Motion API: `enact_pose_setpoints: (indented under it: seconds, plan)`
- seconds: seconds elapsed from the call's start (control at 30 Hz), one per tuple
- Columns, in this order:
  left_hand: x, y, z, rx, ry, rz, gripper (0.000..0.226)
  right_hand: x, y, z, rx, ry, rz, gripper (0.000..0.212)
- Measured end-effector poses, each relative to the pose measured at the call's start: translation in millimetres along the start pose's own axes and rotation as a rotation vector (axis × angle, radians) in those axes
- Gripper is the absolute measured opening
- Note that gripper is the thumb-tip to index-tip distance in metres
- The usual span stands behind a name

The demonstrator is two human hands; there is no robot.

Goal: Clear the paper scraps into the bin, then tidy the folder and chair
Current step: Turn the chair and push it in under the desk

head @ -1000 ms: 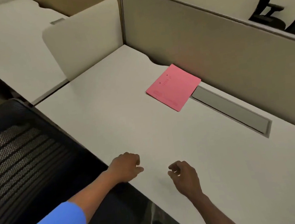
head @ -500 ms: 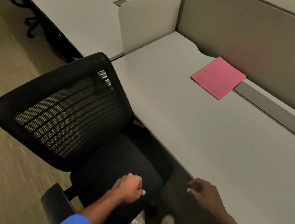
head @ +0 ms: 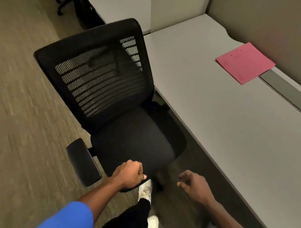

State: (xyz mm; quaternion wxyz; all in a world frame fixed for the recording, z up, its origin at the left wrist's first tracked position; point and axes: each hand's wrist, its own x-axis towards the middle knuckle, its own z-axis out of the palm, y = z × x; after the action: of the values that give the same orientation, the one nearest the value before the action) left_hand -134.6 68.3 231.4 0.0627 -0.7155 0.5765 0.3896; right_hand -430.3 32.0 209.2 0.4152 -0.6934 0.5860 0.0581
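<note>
The chair (head: 114, 103), black with a mesh back, stands beside the desk (head: 242, 140), turned side-on to it, its seat partly under the desk edge and its one visible armrest (head: 83, 161) out toward the carpeted floor (head: 14, 110). The pink folder (head: 244, 62) lies flat at the far side of the desk against the partition (head: 265, 7), one corner overlapping the grey cable cover (head: 292, 95). No paper scraps show on the desk surface and no bin is in view. Change noted: a second ago both hands hovered over the desk front; since then the view has swung left and down, and the hands have dropped off the desk to the level of the seat. The left hand (head: 129, 175) is closed into a fist at the front edge of the seat; whether it grips the seat or holds anything inside cannot be told. The right hand (head: 195, 185) hangs in the gap between seat and desk, fingers loosely curled and apart, nothing visible between them. A white shoe (head: 145, 190) is planted just below the seat front. Judgement: the desk appears cleared of scraps, the folder looks already set aside, and attention has passed to the chair. The remaining work is likely to turn the chair to face the desk and push it in. Risk: the armrest may catch the desk edge.
</note>
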Motion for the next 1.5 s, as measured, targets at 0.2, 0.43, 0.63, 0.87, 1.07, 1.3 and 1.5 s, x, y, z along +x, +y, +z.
enact_pose_setpoints:
  seconds: [0.2, 0.43, 0.63, 0.87, 1.07, 1.3, 1.5]
  plan:
    - [-44, -27, 20, -0.016, 0.051, -0.056, 0.028, -25, -19, 41, -0.025, -0.023, -0.023, 0.022]
    - [-80, -65, 18, -0.036, 0.071, -0.099, 0.025, -39, -54, 85, 0.035, -0.067, -0.025, 0.025]
    - [-95, -110, 0, -0.059, 0.091, -0.098, 0.023, -33, -98, 124, 0.004, -0.048, -0.049, 0.024]
    - [-85, -182, -57, 0.007, 0.165, -0.065, 0.022, -13, -168, 167, 0.004, 0.013, -0.014, 0.033]
    - [-47, -247, -150, -0.04, 0.269, -0.068, 0.024, 13, -233, 202, 0.132, 0.092, 0.083, 0.04]
    - [10, -271, -295, -0.423, 0.603, -0.046, 0.098, 43, -290, 237, 0.138, 0.116, 0.174, 0.072]
    - [55, -261, -372, -0.806, 0.614, 0.162, 0.081, 63, -314, 259, 0.048, 0.115, 0.181, 0.098]
